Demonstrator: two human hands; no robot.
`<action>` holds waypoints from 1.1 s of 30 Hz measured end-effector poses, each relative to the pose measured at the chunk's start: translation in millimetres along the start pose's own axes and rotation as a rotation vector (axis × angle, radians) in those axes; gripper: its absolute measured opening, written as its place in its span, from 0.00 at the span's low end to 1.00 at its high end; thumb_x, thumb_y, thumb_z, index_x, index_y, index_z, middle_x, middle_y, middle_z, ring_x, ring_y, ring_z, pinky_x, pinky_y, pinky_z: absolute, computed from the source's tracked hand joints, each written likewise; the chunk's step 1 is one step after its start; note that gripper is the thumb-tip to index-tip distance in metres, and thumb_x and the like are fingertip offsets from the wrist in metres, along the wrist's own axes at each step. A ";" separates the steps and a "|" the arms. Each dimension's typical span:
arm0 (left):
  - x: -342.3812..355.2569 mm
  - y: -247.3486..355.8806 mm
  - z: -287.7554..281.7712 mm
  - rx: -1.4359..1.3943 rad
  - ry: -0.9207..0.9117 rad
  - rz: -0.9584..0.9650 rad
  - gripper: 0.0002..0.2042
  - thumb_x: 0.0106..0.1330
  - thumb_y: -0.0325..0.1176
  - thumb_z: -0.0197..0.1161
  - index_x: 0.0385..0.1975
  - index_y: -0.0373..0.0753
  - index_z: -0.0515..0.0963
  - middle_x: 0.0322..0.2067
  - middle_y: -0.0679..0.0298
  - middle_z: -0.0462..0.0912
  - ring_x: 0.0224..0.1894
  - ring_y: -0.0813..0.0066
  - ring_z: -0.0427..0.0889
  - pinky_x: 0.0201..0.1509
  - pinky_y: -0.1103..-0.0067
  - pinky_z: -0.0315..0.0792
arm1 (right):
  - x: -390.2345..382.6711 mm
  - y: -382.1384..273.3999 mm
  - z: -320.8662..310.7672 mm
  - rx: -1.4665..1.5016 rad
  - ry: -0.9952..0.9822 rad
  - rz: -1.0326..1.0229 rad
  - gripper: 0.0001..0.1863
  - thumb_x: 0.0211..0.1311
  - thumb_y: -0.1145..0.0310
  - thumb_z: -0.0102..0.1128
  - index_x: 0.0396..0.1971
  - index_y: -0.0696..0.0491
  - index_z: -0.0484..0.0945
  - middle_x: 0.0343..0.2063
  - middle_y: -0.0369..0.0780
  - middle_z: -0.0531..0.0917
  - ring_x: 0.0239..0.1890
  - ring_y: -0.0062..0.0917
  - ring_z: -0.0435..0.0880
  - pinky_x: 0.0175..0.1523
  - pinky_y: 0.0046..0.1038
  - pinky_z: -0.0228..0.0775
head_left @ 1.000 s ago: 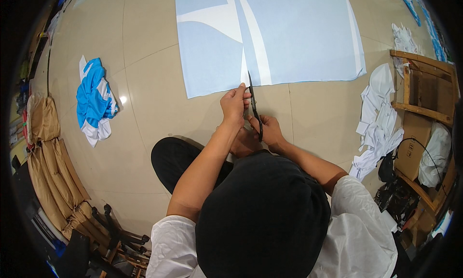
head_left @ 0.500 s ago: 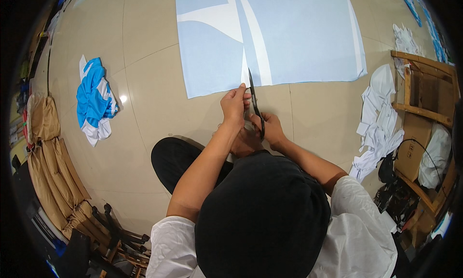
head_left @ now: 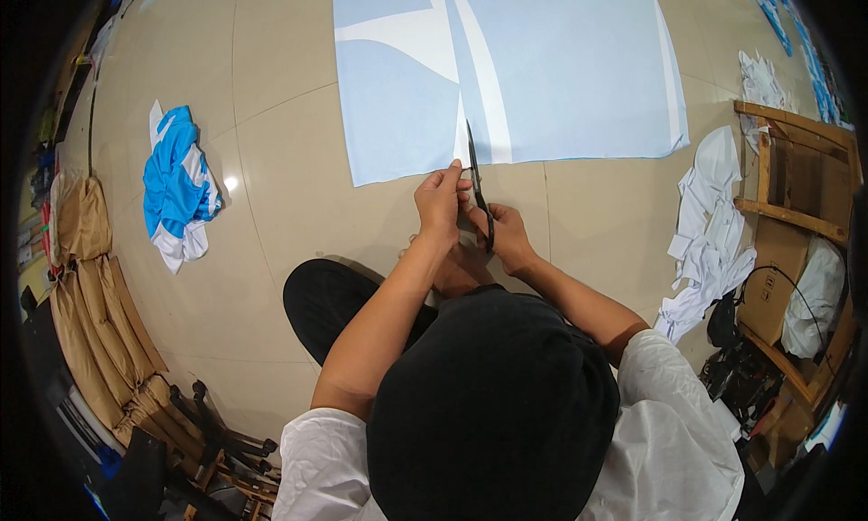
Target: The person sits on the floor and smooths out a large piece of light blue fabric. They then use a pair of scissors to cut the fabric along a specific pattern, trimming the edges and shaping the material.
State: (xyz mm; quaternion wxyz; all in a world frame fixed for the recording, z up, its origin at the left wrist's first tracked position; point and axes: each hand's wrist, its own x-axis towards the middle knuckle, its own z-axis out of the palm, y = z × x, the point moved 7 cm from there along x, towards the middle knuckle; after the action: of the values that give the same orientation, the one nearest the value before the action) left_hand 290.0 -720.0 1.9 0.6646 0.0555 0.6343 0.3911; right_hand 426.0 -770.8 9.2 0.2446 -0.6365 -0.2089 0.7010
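Note:
A large pale blue cloth (head_left: pixel 579 87) with white curved shapes lies spread on the floor in front of me. My left hand (head_left: pixel 438 203) pinches its near edge, beside a narrow white strip. In my right hand (head_left: pixel 508 238) is a pair of black scissors (head_left: pixel 477 185), its handles gripped by the fingers. The blades point away from me and lie over the near edge of the cloth, just right of my left fingertips. Whether the blades are parted cannot be made out. Both hands are close together.
A crumpled bright blue and white cloth (head_left: pixel 183 178) lies on the tiled floor to the left. White fabric scraps (head_left: pixel 710 223) are heaped at the right, beside a wooden frame (head_left: pixel 796 209) and a cardboard box (head_left: pixel 773 272). Brown padded cushions (head_left: pixel 95 340) stand along the left side.
The scissors' tip has moved slightly farther over the cloth, with a small shift of my right hand. My left hand keeps its pinch on the edge.

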 end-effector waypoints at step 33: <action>2.4 2.1 -2.1 -0.031 0.009 0.006 0.14 0.74 0.43 0.72 0.32 0.41 0.82 0.25 0.71 0.80 0.27 0.83 0.74 0.33 0.82 0.69 | 5.9 -20.8 6.3 0.060 -0.057 -0.008 0.16 0.68 0.58 0.69 0.27 0.52 0.78 0.20 0.33 0.77 0.19 0.18 0.76 0.24 0.23 0.66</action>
State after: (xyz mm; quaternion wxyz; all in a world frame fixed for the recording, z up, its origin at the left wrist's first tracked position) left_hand 286.9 -718.0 0.7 0.6613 0.0453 0.6309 0.4031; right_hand 420.9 -750.6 17.7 0.2604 -0.6077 -0.1971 0.7239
